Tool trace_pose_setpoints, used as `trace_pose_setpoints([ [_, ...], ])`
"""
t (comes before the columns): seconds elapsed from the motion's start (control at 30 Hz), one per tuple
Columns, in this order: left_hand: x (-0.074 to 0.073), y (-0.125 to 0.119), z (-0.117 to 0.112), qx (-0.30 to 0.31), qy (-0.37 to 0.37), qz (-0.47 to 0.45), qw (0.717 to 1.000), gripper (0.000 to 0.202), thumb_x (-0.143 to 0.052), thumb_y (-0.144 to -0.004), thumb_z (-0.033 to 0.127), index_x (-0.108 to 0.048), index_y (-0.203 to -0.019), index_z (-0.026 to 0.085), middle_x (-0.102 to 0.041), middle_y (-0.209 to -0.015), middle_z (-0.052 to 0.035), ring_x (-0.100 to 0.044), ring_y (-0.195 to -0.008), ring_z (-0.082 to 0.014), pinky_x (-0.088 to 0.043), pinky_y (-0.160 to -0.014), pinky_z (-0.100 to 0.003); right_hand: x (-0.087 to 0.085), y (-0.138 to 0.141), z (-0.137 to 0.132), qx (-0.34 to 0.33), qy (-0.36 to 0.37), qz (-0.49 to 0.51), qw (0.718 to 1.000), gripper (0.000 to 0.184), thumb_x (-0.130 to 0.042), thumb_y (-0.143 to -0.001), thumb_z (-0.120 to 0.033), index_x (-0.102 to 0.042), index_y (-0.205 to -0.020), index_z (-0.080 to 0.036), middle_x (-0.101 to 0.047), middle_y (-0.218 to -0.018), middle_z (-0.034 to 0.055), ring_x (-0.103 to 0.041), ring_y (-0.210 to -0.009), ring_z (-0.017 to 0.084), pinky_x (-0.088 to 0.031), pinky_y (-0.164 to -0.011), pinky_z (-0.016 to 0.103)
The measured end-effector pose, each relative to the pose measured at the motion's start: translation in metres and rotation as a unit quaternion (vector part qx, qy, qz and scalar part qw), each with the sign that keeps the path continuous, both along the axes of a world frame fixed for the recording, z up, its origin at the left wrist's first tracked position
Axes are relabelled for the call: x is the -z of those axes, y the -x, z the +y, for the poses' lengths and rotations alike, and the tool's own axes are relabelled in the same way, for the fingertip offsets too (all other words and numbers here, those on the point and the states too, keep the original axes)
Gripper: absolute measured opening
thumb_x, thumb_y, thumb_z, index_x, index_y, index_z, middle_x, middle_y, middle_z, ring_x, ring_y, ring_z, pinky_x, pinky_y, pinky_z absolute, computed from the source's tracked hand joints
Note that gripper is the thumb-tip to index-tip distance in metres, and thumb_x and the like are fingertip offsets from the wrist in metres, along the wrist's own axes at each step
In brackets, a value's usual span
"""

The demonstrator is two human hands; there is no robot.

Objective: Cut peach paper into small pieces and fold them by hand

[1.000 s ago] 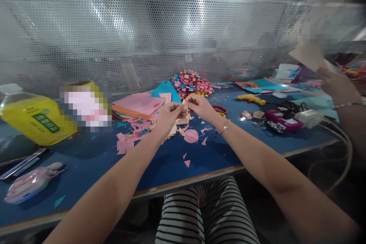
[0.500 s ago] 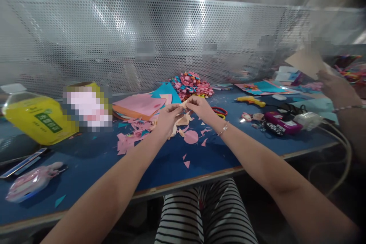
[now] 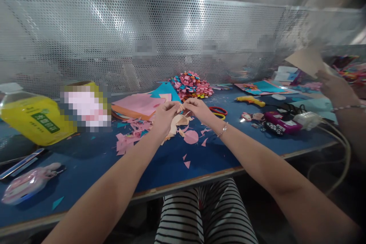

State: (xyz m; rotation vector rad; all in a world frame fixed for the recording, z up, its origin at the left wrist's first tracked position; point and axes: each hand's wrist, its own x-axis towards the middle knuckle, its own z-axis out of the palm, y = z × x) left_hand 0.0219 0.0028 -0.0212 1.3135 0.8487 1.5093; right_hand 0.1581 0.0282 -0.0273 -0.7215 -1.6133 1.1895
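Both my hands meet above the middle of the table, pinching a small pale cream piece of paper (image 3: 180,107) between the fingertips. My left hand (image 3: 166,114) is closed on its left side. From the right, my right hand (image 3: 197,107) grips it with thumb and fingers. Much of the piece is hidden by the fingers. Under the hands lie cream paper scraps (image 3: 183,120) and a pink paper circle (image 3: 191,137). Pink scraps (image 3: 126,143) are spread left of my left wrist. Scissors with red and yellow handles (image 3: 219,112) lie just beyond my right wrist.
Behind my hands are stacked coloured sheets (image 3: 140,105) and a heap of small folded pieces (image 3: 190,85). A yellow bottle (image 3: 37,118) stands left. A yellow cutter (image 3: 251,101) and purple case (image 3: 283,122) lie right. Another person's hand (image 3: 333,84) holds paper at far right.
My fingertips have shifted slightly on the cream paper, and the left hand has moved a little leftward. The view has turned slightly. Both hands keep their pinch.
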Motion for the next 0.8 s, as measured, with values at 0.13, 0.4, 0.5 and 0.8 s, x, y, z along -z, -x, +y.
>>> trace_pose_setpoints([
  [0.13,0.0019,0.0011,0.0025,0.001,-0.043,0.057,0.997,0.008,-0.063,-0.062,0.022,-0.061,-0.062,0.014,-0.056,-0.059,0.001,-0.051,-0.06,-0.0094,-0.043,-0.066,-0.026,0.0006,0.0012,-0.0001,-0.008,0.018,0.022,1.0,0.017,-0.057,-0.072,-0.032,-0.054,-0.067,-0.016,-0.056,-0.064,-0.0014,-0.057,-0.058,0.008,-0.048,-0.054,0.019],
  [0.4,0.0002,0.0009,0.0005,-0.017,-0.033,0.064,0.997,0.014,-0.066,-0.059,0.024,-0.063,-0.069,0.015,-0.062,-0.066,-0.0003,-0.055,-0.063,-0.0104,-0.045,-0.065,-0.026,-0.0023,0.0024,-0.0052,-0.029,0.058,0.068,0.996,0.023,-0.06,-0.07,-0.037,-0.053,-0.063,-0.016,-0.055,-0.06,-0.0021,-0.056,-0.054,0.008,-0.047,-0.052,0.019],
  [0.5,-0.0006,0.0012,0.0003,-0.024,-0.029,0.061,0.997,0.017,-0.068,-0.057,0.024,-0.063,-0.07,0.014,-0.062,-0.065,-0.0005,-0.055,-0.062,-0.0105,-0.045,-0.063,-0.024,-0.0023,0.003,-0.0062,-0.032,0.064,0.081,0.994,0.025,-0.063,-0.067,-0.038,-0.053,-0.063,-0.016,-0.055,-0.059,-0.0024,-0.056,-0.052,0.007,-0.047,-0.051,0.018],
  [0.8,-0.0026,0.0005,-0.0019,-0.033,-0.027,0.051,0.998,0.013,-0.068,-0.057,0.02,-0.063,-0.068,0.015,-0.063,-0.065,0.0001,-0.055,-0.061,-0.0097,-0.042,-0.06,-0.023,-0.0016,0.003,-0.0061,-0.049,0.071,0.085,0.993,0.028,-0.066,-0.063,-0.041,-0.052,-0.064,-0.016,-0.055,-0.059,-0.0028,-0.054,-0.052,0.006,-0.048,-0.055,0.019],
])
